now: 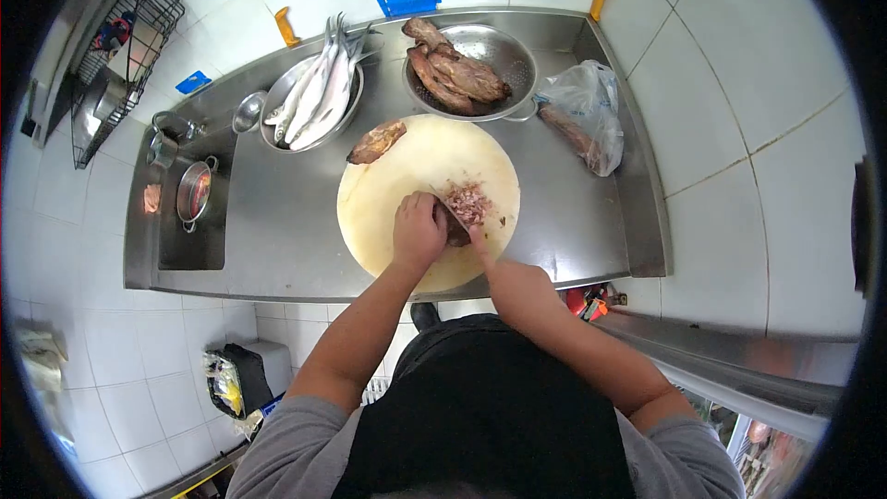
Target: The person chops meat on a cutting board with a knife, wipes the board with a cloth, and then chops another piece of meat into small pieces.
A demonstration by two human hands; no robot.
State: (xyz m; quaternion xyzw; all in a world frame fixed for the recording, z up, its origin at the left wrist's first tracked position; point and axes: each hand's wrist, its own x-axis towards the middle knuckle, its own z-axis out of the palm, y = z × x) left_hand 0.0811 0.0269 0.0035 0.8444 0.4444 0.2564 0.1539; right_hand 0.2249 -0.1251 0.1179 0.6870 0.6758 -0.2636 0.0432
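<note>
White tiles (711, 102) border a steel counter (277, 212) bearing a seemingly plastic board (439, 152).

Walls: white tiles (711, 92) face you, dark grout between them; pale tiles continue at your lower left
Counter: stainless steel (573, 231), raised rim, sink (199, 240) at your left
Rack: black wire (152, 14), upper left

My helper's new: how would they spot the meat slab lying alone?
On the steel counter sits a round, cream cutting board. At its far-left edge lies a mottled brown slab. Unlike the brown pieces in the perforated metal colander or the dark chunk under the left hand, it lies alone.
</note>
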